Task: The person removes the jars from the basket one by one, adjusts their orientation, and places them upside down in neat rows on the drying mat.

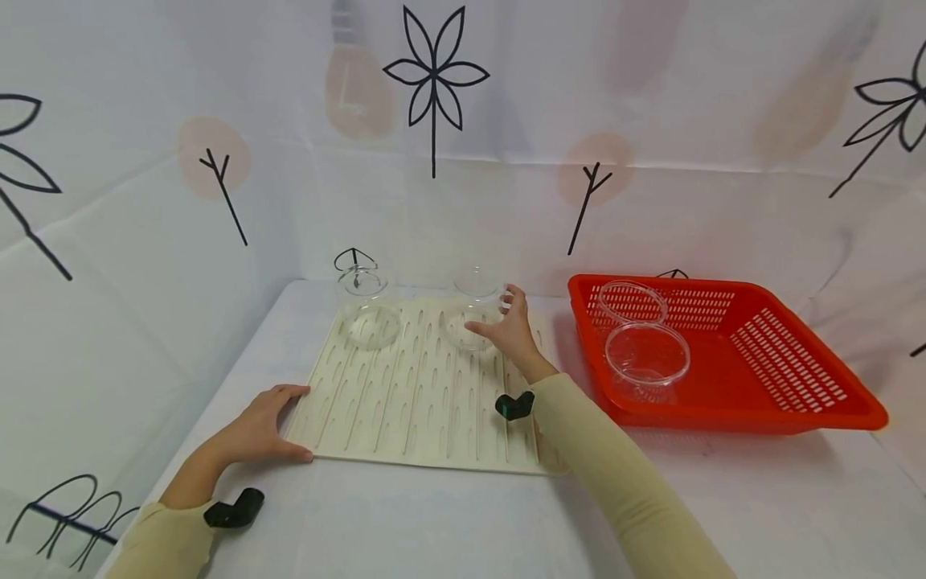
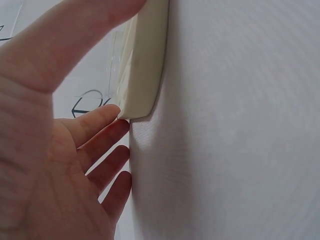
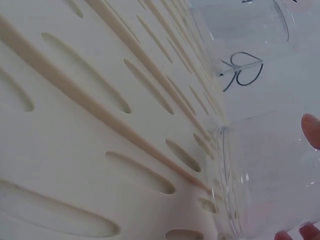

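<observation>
A clear cylindrical jar [image 1: 466, 304] stands towards the back of a cream slotted mat [image 1: 427, 402]. My right hand [image 1: 512, 328] holds it by the side, thumb across its front and fingers at its right; the right wrist view shows the jar's transparent wall [image 3: 270, 170] near the thumb and fingertips. To its left, another clear jar [image 1: 370, 310] stands on the mat. My left hand [image 1: 256, 426] touches the mat's front left corner, thumb along the front edge and the extended fingers at the left edge [image 2: 142, 70].
A red perforated basket [image 1: 731, 418] sits on the right side of the white-covered table [image 1: 405, 523]. Clear round glassware [image 1: 647, 354] lies in its left part; how many pieces, I cannot tell. A patterned white cloth [image 1: 506, 217] hangs behind the table.
</observation>
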The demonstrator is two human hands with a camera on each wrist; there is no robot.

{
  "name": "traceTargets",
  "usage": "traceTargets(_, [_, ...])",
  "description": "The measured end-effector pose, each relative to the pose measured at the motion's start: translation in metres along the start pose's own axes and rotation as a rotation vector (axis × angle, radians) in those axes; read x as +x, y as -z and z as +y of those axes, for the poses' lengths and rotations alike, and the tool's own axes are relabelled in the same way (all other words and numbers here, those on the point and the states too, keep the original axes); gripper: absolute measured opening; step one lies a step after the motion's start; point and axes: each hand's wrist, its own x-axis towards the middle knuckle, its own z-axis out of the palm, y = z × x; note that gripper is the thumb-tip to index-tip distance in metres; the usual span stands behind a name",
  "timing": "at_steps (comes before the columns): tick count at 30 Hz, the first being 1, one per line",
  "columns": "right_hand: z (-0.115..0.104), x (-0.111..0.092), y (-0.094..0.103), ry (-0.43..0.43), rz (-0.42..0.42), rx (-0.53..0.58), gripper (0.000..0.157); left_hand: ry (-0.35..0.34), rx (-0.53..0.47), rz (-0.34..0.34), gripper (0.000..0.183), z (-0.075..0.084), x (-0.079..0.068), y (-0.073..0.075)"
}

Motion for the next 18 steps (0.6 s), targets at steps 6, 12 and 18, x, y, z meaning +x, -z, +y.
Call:
traceTargets(6, [-0.003,0.001,0.002,-0.018,-0.016,-0.015,0.1,0.001,-0.001,0.002,0.104,0.0,0.0,0.0])
traceTargets(12, [-0.012,0.0,0.006,-0.018,-0.01,-0.013,0.099,-0.004,-0.007,0.002,0.105,0.001,0.0,0.0])
traceTargets(18, [-0.022,0.0,0.012,0.002,0.002,-0.012,0.1,0.004,-0.004,0.0,0.105,0.002,-0.001,0.0])
